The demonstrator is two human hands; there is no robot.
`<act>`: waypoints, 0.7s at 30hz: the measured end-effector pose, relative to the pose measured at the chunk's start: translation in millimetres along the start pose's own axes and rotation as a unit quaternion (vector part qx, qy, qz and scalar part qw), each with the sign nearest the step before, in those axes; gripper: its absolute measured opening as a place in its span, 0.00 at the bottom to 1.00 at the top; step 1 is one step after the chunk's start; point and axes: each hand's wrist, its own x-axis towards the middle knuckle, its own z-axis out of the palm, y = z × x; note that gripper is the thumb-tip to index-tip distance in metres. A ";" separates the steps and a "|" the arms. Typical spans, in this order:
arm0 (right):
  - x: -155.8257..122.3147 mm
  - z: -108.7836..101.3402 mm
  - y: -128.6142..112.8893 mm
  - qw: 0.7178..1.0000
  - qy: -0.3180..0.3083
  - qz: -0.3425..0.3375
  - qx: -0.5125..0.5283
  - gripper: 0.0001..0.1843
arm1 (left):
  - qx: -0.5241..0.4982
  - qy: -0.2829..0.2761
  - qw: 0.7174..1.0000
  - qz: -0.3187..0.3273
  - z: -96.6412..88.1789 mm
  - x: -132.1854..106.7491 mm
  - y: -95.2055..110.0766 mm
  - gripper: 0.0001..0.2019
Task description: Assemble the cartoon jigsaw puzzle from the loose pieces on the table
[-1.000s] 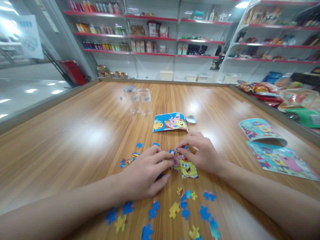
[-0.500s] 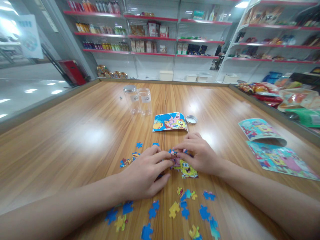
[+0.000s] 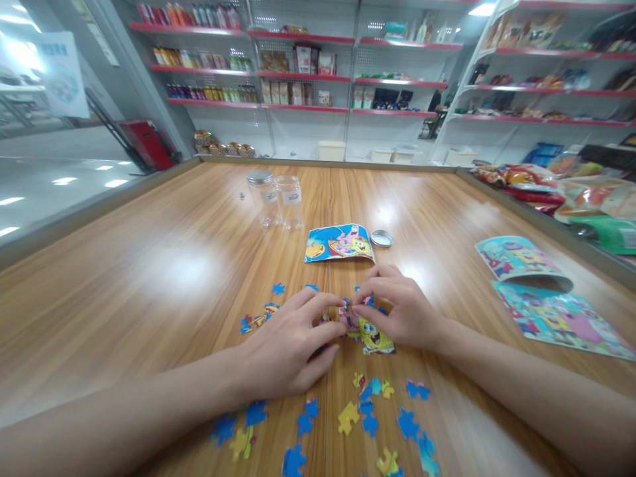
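A partly joined cartoon jigsaw [image 3: 373, 334] lies on the wooden table [image 3: 163, 265] between my hands. My left hand [image 3: 291, 344] rests beside its left edge, fingers curled, fingertips pressing on the pieces. My right hand [image 3: 397, 308] covers its upper right, fingers bent and pinched down onto a small piece at the top edge. Loose blue and yellow pieces [image 3: 365, 414] are scattered in front of me, and a few more [image 3: 258, 320] lie to the left.
A curled cartoon picture sheet [image 3: 338, 243] and a metal lid [image 3: 381, 238] lie beyond the jigsaw. Two clear jars [image 3: 276, 199] stand farther back. More picture sheets [image 3: 541, 301] lie at the right, near snack bags [image 3: 561, 189]. Store shelves line the back.
My right hand's fingers have curled tighter and dropped onto the top of the joined pieces. My left hand's fingers have arched up a little.
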 end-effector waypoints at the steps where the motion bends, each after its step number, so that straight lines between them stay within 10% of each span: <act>1: 0.2 -0.6 -0.5 1.000 0.006 -0.004 0.007 0.02 | 0.003 0.010 1.000 0.001 -0.4 -0.1 -0.1 0.14; 14: 0.1 5.5 -6.8 0.998 0.005 -0.015 0.062 0.04 | -0.107 0.132 0.984 0.050 7.1 3.6 -4.5 0.13; 21: 1.1 4.0 -4.5 1.000 0.012 -0.004 0.024 0.06 | -0.114 0.095 0.989 0.011 6.9 1.5 -6.5 0.05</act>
